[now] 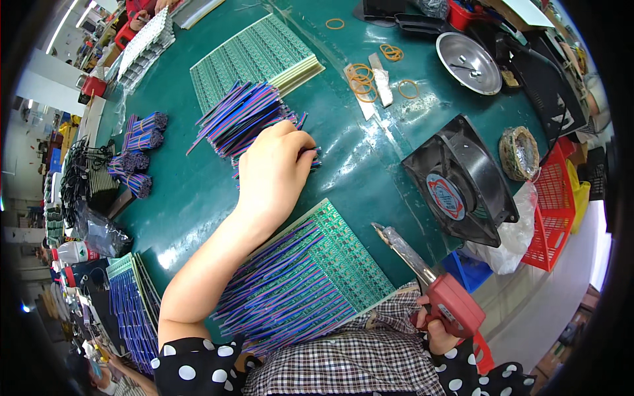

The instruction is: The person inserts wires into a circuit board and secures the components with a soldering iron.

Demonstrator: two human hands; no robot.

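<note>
While the left hand [274, 171] curls over wires [243, 117], grip unclear, the right hand [438, 335] clasps a soldering gun [456, 305] near the surface's [362, 195] edge.

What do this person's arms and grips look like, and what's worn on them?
The black fabric left sleeve with round white polka dots stops above the bare left forearm. The black, white-dotted right sleeve matches. No glove shows on the human left grip or the partly hidden human right grip.
</note>
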